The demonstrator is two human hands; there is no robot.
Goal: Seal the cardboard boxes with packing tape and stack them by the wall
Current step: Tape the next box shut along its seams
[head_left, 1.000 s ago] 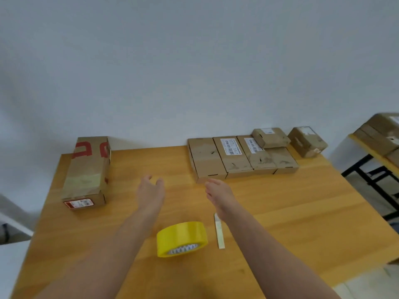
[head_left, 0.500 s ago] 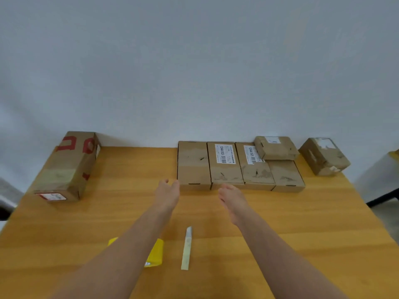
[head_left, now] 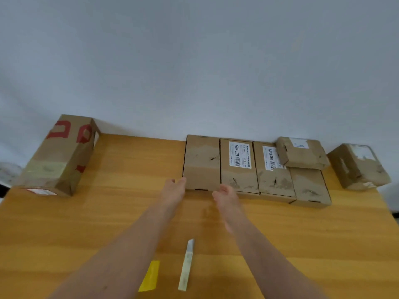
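Left hand (head_left: pixel 175 190): my fingers relaxed, empty, tips at a corner of the box (head_left: pixel 201 162).
Right hand (head_left: pixel 225 198): loosely open, empty, at the same box.
Tape (head_left: pixel 150 276): behind my left hand.

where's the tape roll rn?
Head view, low centre-left: the yellow tape roll lies on the table, mostly hidden behind the left forearm, just left of the pale box cutter.
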